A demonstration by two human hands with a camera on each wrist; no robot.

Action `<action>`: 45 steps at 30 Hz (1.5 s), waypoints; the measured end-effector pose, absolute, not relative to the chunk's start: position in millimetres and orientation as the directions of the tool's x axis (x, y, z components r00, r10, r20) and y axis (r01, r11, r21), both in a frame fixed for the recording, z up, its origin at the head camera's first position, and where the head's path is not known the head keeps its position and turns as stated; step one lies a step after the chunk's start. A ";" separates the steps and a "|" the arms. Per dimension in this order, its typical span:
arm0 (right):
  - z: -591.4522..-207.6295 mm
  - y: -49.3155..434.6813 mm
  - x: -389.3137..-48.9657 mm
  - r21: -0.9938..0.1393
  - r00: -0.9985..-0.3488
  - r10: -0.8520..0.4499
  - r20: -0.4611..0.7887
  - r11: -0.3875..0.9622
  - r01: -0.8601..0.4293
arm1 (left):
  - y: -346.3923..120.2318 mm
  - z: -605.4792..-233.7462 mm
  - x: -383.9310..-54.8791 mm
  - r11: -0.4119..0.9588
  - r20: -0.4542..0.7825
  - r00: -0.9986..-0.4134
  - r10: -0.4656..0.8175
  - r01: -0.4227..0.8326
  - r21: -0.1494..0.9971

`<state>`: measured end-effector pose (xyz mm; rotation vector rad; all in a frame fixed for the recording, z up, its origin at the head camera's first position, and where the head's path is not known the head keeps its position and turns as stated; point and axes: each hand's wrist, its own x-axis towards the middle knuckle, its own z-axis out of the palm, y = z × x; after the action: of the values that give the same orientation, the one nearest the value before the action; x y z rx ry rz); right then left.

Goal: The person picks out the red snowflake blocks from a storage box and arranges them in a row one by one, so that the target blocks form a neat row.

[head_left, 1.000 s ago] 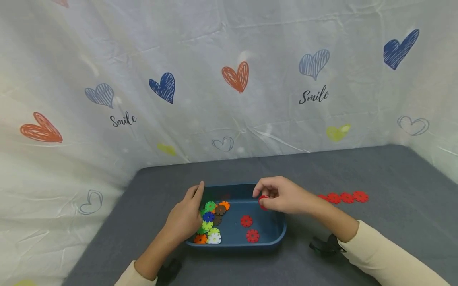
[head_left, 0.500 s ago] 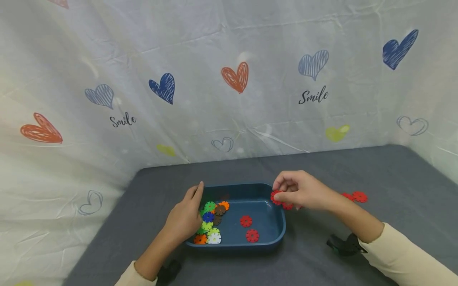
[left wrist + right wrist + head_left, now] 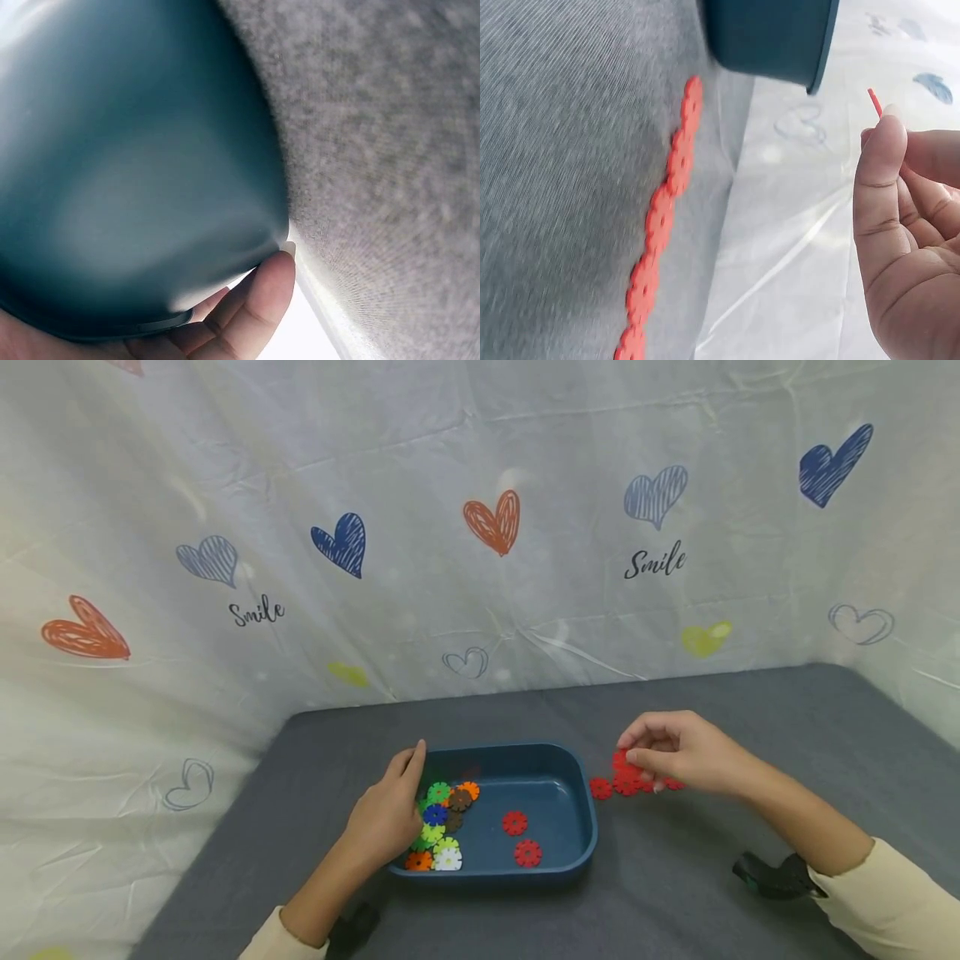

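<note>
My left hand [image 3: 383, 817] grips the left wall of a dark blue plastic tray [image 3: 591, 833]; in the left wrist view its fingers [image 3: 266, 296] curl at the rim. My right hand [image 3: 693, 753] is to the right of the tray, above the table. Between thumb and fingers it pinches a red notched disc [image 3: 621, 760], which shows edge-on in the right wrist view. Below that hand lies a row of red notched discs [image 3: 658, 219] on the cloth, partly hidden by the hand in the head view.
Inside the tray lie two red discs [image 3: 528, 853]. At its left end is a pile of green, blue, orange, brown and white discs [image 3: 436, 814]. A grey cloth [image 3: 495, 918] covers the table. Behind it hangs a white curtain [image 3: 420, 460] printed with hearts.
My right hand has lifted the red disc out of the tray and carried it right, over the row of discs. The left hand and the tray have stayed in place.
</note>
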<state>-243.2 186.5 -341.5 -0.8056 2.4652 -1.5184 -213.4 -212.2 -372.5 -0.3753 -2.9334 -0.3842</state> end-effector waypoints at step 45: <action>-357.7 348.8 -275.3 -0.659 -0.935 -0.315 -0.165 0.740 -0.133 | -212.6 -372.3 -213.3 0.935 0.184 -0.957 0.222 0.263 0.240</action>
<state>-275.3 348.8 -357.7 -0.3525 2.6759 -0.9844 -213.3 -212.6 -372.3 -0.3706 -2.9371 -0.3953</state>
